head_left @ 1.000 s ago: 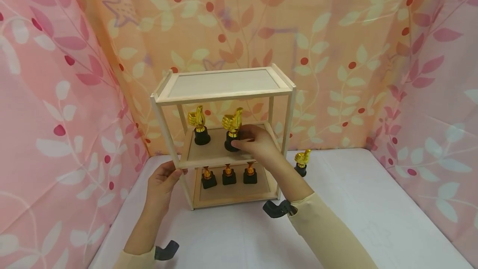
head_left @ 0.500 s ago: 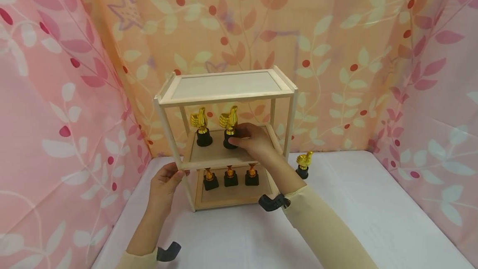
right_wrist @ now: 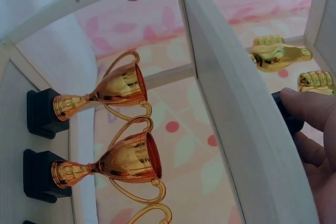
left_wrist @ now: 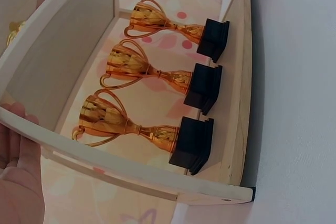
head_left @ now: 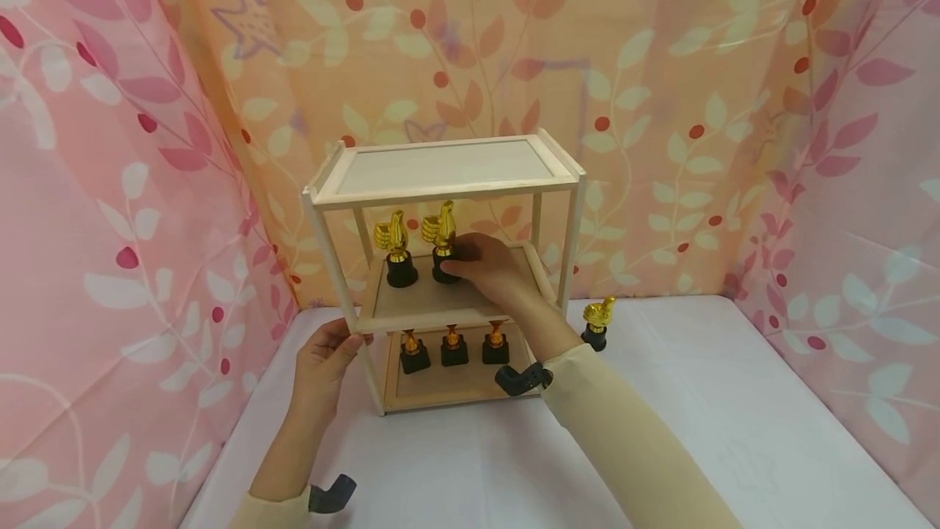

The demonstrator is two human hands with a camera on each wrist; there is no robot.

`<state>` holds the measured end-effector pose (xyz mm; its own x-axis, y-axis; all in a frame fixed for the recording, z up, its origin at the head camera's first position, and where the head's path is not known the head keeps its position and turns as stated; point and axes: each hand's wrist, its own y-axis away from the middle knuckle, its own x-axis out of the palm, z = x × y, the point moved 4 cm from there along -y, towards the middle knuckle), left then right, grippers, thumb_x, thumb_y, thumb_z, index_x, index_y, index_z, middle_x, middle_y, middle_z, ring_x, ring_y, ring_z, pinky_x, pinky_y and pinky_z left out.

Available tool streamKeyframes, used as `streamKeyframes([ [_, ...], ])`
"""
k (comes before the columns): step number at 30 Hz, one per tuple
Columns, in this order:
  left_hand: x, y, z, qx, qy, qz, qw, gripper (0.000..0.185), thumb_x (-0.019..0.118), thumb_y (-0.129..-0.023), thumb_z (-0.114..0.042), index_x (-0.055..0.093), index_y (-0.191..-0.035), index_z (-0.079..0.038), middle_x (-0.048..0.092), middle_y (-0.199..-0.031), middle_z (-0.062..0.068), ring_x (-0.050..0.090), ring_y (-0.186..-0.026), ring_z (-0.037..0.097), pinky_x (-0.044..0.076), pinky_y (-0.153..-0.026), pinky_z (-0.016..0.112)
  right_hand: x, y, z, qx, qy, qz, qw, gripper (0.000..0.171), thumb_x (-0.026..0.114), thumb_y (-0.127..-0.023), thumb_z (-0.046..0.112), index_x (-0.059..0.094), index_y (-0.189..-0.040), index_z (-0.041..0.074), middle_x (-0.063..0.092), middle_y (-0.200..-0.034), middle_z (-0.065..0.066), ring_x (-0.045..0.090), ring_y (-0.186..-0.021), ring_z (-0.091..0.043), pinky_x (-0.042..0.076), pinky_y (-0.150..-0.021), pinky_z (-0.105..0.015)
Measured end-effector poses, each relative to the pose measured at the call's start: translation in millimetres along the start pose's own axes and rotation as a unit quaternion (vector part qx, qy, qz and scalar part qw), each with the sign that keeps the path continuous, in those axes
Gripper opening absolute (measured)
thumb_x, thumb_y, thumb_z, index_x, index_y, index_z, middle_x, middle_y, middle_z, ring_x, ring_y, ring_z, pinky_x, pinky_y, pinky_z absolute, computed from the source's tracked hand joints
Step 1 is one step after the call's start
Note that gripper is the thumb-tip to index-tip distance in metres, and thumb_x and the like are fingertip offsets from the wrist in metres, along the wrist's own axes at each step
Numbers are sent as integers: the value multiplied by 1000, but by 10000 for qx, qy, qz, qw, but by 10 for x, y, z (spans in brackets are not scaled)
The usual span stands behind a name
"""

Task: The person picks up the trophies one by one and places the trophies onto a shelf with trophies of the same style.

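Right hand (head_left: 488,268) fingers pinching the trophy (head_left: 441,242) base on the middle shelf (head_left: 411,300), left hand (head_left: 323,357) fingers curled round the rack's (head_left: 441,166) near-left post.

You are not looking at any readable text, label, brand, number or sign in these views: nothing is showing on the wooden shelf (head_left: 441,170), the gold trophies (left_wrist: 152,74) or the patterned cloth (head_left: 661,64) behind them.
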<state>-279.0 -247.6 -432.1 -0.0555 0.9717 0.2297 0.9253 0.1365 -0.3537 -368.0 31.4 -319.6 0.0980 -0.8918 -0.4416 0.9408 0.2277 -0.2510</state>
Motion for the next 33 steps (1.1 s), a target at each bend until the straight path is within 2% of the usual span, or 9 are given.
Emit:
streamKeyframes([
  [18, 7, 0, -4, 44, -32, -7, 10000, 24, 64, -98, 4, 62, -121, 7, 77, -94, 1, 73, -92, 15, 56, -95, 25, 90, -149, -31, 283, 324, -8, 9991, 56, 83, -87, 35, 62, -135, 14, 65, -131, -5, 61, -121, -24, 49, -105, -42],
  [33, 7, -5, -7, 102, 67, 51, 9999, 24, 64, -97, 4, 62, -121, 7, 77, -94, 2, 73, -91, 15, 57, -95, 26, 116, -134, -35, 333, 592, 54, 9977, 54, 81, -89, 36, 61, -134, 14, 65, -127, -5, 61, -114, -24, 51, -100, -42],
])
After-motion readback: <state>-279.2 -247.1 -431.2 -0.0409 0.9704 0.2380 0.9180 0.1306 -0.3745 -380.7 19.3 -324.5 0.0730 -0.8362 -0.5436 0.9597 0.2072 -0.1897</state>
